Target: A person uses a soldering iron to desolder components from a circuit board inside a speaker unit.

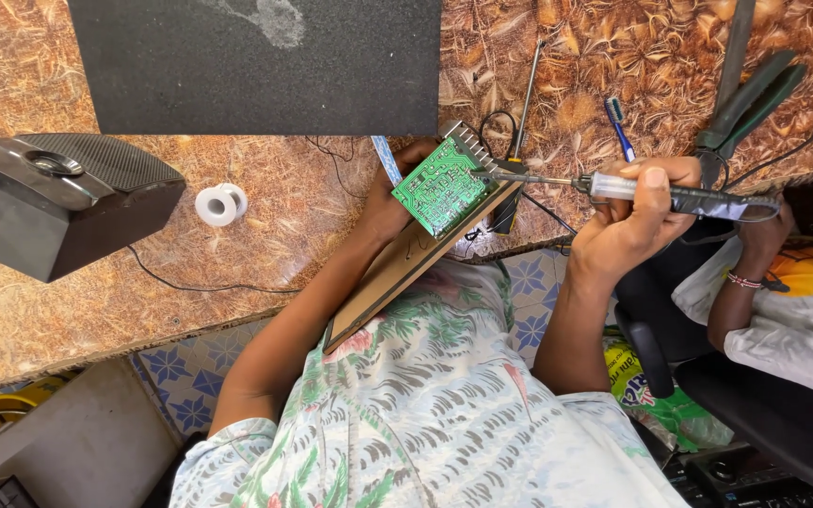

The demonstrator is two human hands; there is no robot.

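My left hand [390, 199] grips a green circuit board [442, 185] with a metal heat sink on its far edge, resting on a brown board [397, 273] that leans from my chest to the table edge. My right hand [628, 218] is closed around a soldering iron [670, 196] with a clear and black taped handle. Its metal tip [501, 175] touches the upper right of the circuit board.
A black speaker box [54, 202] stands at left and a dark mat [256, 66] lies at the back. A white solder spool [220, 203], a blue toothbrush [618, 127] and a thin metal rod [527, 99] lie on the patterned table. Another person's arm [755, 282] is at right.
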